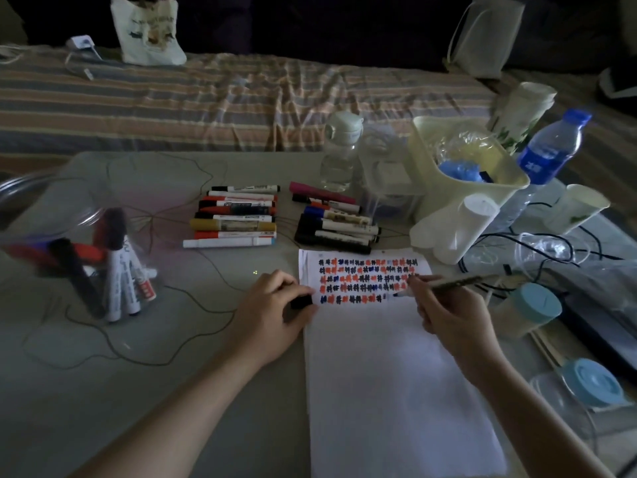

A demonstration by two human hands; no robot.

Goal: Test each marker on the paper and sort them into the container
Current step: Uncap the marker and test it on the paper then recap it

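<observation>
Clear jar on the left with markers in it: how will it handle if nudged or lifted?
The jar looks like thin clear plastic, so probably light and slick. The markers inside lean loosely against one another, so they would likely shift and rattle. It looks wide, so sliding seems likelier than tipping.

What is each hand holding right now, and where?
Right hand grips a marker near its tip end. Left hand pinches a black cap by its sides.

Dim bedroom at home, striped bed (241, 94) behind cluttered table (172, 391), tote bag (148, 32) on bedding
</observation>
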